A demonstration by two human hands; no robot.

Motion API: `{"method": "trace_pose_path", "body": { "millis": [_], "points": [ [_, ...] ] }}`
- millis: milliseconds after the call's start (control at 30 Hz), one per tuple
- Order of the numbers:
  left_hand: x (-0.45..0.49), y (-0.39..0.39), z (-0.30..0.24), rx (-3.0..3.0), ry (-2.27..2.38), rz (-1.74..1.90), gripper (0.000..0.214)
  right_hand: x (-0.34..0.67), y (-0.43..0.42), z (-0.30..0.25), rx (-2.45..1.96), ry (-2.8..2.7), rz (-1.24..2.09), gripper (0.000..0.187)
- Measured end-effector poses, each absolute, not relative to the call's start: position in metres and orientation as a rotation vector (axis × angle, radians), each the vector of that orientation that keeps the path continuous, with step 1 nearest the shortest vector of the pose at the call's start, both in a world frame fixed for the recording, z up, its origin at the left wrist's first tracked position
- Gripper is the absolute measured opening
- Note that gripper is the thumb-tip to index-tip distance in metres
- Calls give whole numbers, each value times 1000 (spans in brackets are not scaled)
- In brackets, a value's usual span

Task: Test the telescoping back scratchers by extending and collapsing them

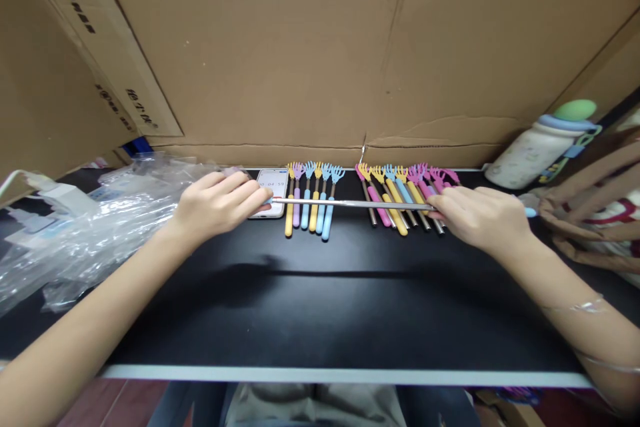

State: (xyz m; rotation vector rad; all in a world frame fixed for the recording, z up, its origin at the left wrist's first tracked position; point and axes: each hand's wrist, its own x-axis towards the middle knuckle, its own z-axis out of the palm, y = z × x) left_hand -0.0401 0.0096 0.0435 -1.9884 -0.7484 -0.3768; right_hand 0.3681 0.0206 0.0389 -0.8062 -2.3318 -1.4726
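Note:
A telescopic back scratcher is stretched out level above the black table, its thin metal rod running between my hands. My left hand is closed round one end, where a bit of light blue shows; that end is mostly hidden. Round the other end my right hand is closed, and a light blue tip sticks out past it. Behind the rod lie two groups of back scratchers: a left row in yellow, purple and blue, and a right group with pink ones too. All have their claws pointing away from me.
A phone showing a timer lies beside my left hand. Clear plastic bags and a white charger are at the left. A bottle leans at the right near a brown bag. Cardboard walls the back.

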Motion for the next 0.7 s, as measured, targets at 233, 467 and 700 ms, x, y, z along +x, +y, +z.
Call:
{"method": "trace_pose_path", "body": {
  "millis": [233,467,700],
  "points": [
    [-47,8,49,-1881,-620,-402,14,381,21,46,-712,-2225,-1587,31],
    [-70,9,48,-1683,-608,-388,14,409,27,47,-723,-2152,-1643,19],
    [-87,11,45,-1638,-610,-390,16,439,32,44,-761,-2122,-1664,22]
  ]
}}
